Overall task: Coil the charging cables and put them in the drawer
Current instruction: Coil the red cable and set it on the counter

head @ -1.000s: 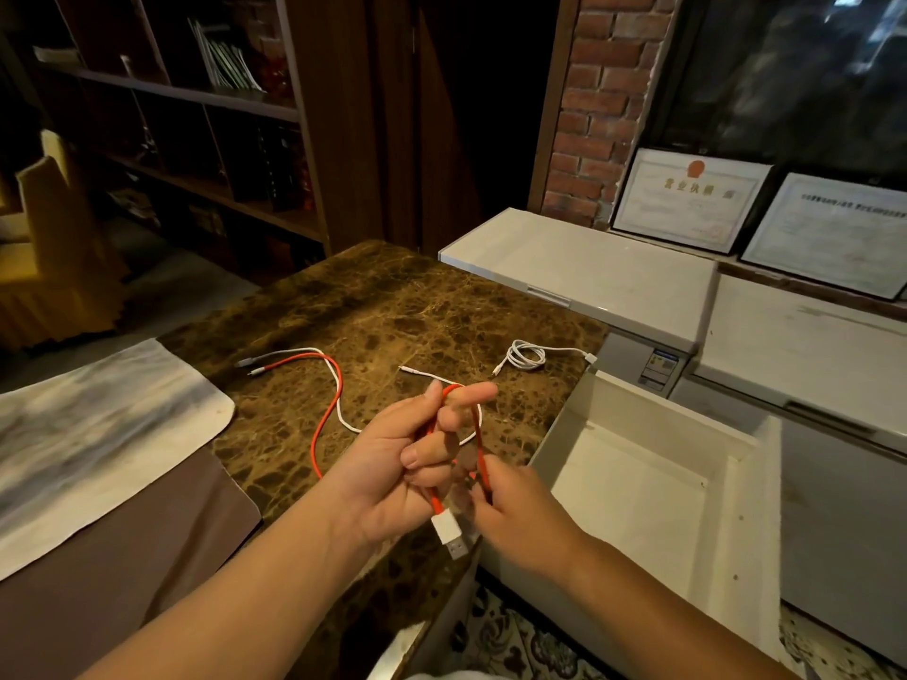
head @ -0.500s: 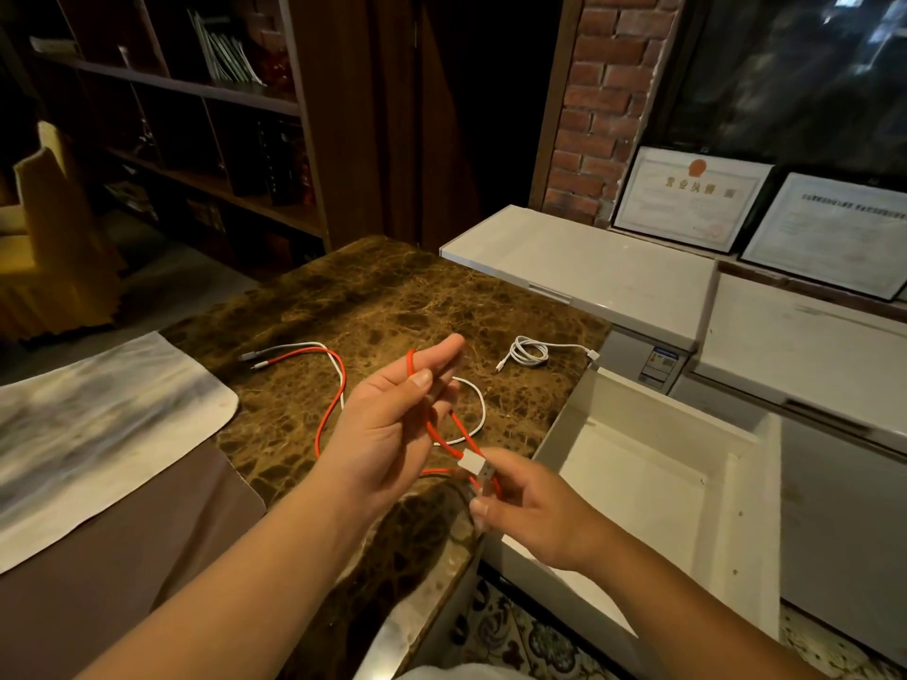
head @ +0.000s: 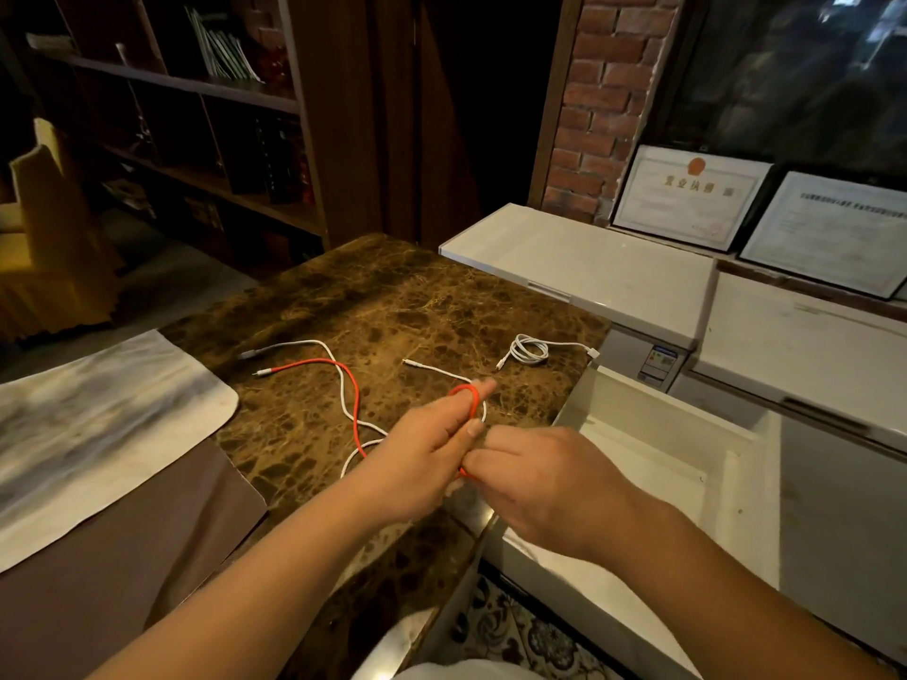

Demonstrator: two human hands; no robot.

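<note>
Wrapping the red cable (head: 357,409) again: my left hand (head: 422,454) is gripping its loop, my right hand (head: 535,478), now closer, is pinching it mid-frame. Still feeding turns; the drawer (head: 653,463) is waiting, lower right.

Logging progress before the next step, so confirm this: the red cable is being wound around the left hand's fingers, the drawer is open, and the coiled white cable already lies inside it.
One detail is wrong. The coiled white cable is not in the drawer; the head view shows it on the marble counter, beside the drawer. The rest holds: the red cable loops around the left hand, and the drawer is open.
</note>
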